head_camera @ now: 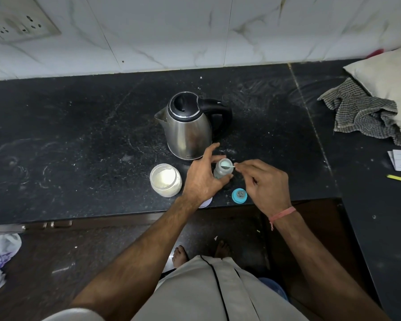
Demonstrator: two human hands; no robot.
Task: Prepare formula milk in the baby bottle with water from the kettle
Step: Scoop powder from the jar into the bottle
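Kettle [187,126]: brushed silver, black lid and handle. Left of it, white jar [165,180]; below, pale bottle [222,170], blue cap [239,195]. Right, grey-checked cloth [361,112] (black speckled counter [79,135]).

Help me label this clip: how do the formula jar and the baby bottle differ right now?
The formula jar is wide and squat; the baby bottle is narrow. The jar stands untouched left of the bottle, while the left hand holds the bottle and the right hand pinches a small scoop over its mouth. Both stand upright and uncapped on the black counter, showing white contents.
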